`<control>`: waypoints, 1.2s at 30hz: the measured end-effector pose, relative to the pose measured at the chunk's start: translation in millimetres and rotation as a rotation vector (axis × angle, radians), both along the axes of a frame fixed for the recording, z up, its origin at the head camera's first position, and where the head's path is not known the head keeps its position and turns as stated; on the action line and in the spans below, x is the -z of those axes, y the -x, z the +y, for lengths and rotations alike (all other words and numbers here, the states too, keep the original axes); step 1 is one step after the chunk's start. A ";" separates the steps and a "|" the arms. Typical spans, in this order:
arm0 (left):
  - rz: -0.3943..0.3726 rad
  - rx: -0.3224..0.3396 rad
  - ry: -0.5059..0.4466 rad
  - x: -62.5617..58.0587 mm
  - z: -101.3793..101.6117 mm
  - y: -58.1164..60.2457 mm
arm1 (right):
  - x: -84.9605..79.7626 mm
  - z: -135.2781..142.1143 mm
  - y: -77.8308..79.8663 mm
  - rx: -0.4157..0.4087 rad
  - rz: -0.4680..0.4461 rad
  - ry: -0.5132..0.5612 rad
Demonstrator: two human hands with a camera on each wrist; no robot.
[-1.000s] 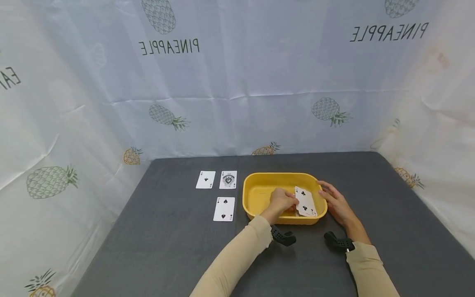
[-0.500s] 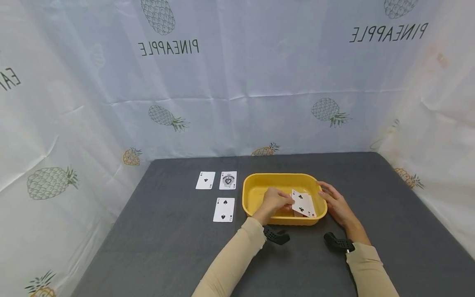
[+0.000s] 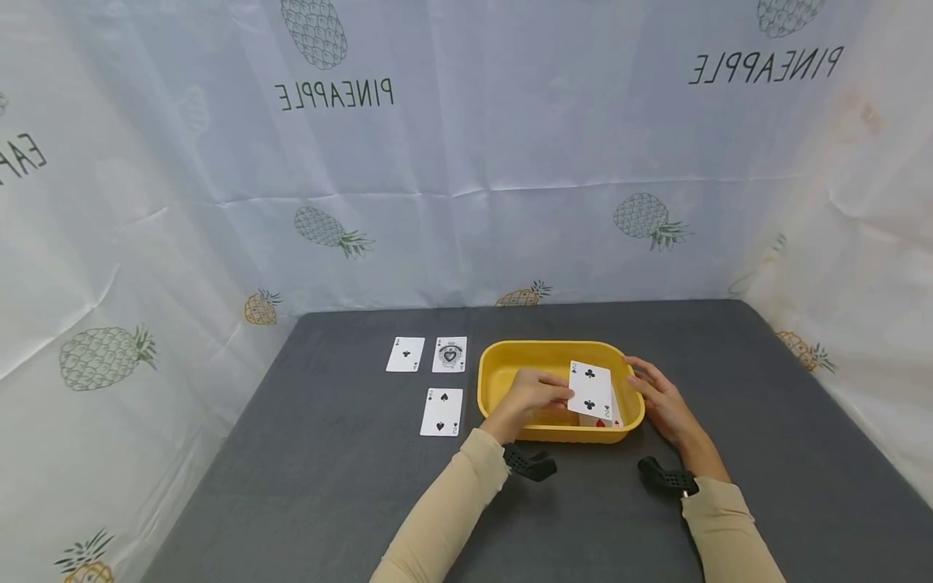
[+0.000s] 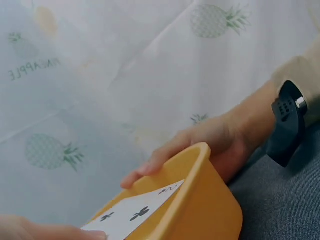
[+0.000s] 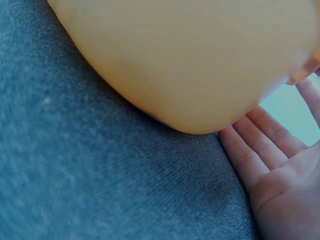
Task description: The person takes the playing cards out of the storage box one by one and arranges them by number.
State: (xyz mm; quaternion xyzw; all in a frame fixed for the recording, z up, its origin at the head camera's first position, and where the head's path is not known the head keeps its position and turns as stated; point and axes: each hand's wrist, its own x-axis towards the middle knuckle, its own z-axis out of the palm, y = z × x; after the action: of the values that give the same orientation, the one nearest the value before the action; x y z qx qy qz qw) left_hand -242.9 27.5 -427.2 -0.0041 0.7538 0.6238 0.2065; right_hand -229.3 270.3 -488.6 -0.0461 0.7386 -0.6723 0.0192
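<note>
My left hand (image 3: pixel 530 393) pinches a two of clubs (image 3: pixel 590 389) by its left edge, above the yellow plastic tub (image 3: pixel 510 348). In the left wrist view the card (image 4: pixel 137 212) slants across the tub's mouth, and only some of the left fingers show. Under it, inside the tub, a red-suited card (image 3: pixel 600 422) is partly covered. My right hand (image 3: pixel 661 401) holds the tub's right end, thumb at the rim. In the right wrist view its fingers (image 5: pixel 262 142) lie along the outer wall (image 5: pixel 190 65).
Left of the tub lie an ace of clubs (image 3: pixel 405 355), a card with an ornate spade (image 3: pixel 449 355) and, nearer, a two of spades (image 3: pixel 441 412). The dark grey tabletop (image 3: pixel 328 486) ends at a pineapple-print curtain (image 3: pixel 466 162) behind.
My left hand has drawn the two of clubs leftward and up, off the cards in the tub, uncovering a red-suited one. My right hand has stayed at the tub's right end.
</note>
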 end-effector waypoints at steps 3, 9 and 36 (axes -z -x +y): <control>0.002 0.019 -0.015 -2.4 -5.3 0.5 | 0.8 -0.3 0.6 0.006 0.002 0.007; 0.014 0.023 -0.054 -9.0 -14.2 1.2 | 3.5 -0.4 1.3 -0.012 0.023 0.042; 0.141 0.047 0.033 -18.4 -116.6 18.6 | 6.5 -2.4 1.5 -0.030 0.070 0.109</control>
State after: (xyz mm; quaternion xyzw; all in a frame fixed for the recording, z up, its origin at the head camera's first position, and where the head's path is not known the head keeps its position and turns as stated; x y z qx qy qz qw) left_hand -261.5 -89.1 -408.8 0.0543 0.7767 0.6048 0.1673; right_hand -230.7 268.0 -495.1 -0.0816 0.7004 -0.7091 0.0010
